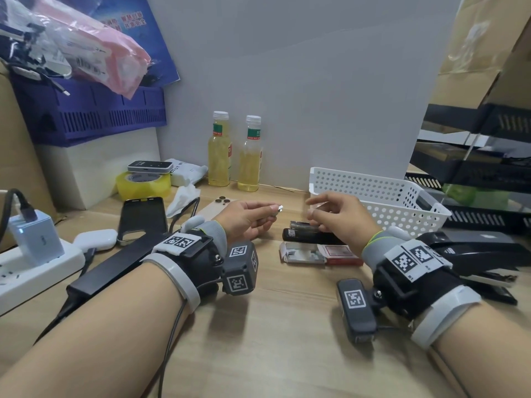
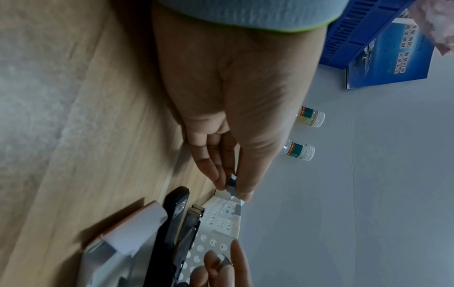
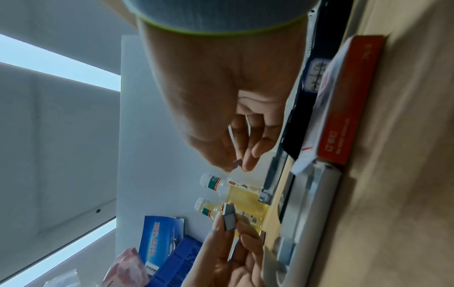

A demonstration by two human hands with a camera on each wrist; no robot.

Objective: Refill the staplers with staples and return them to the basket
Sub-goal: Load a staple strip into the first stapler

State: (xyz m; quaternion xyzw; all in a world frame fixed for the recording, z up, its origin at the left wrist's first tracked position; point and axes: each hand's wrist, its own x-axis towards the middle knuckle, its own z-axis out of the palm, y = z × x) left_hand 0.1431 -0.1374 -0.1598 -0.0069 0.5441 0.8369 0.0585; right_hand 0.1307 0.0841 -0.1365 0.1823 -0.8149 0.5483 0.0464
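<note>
My left hand (image 1: 274, 211) pinches a short silver staple strip (image 1: 278, 209) between thumb and fingers, held above the desk; the left wrist view shows the strip (image 2: 232, 184) too. My right hand (image 1: 311, 209), a little apart to its right, pinches a smaller sliver of staples (image 3: 236, 162). Beneath the right hand a black stapler (image 1: 310, 234) lies with its top swung back and its metal magazine showing. The staple box (image 1: 321, 254), red with its tray pulled out, sits just in front of it. The white perforated basket (image 1: 373, 193) stands behind the right hand.
A larger black stapler (image 1: 485, 254) lies at the right beside black document trays (image 1: 474, 168). Two bottles of yellow liquid (image 1: 219, 150) stand at the back wall. Phones, a tape roll (image 1: 143, 185), a tissue and a power strip (image 1: 34, 265) crowd the left.
</note>
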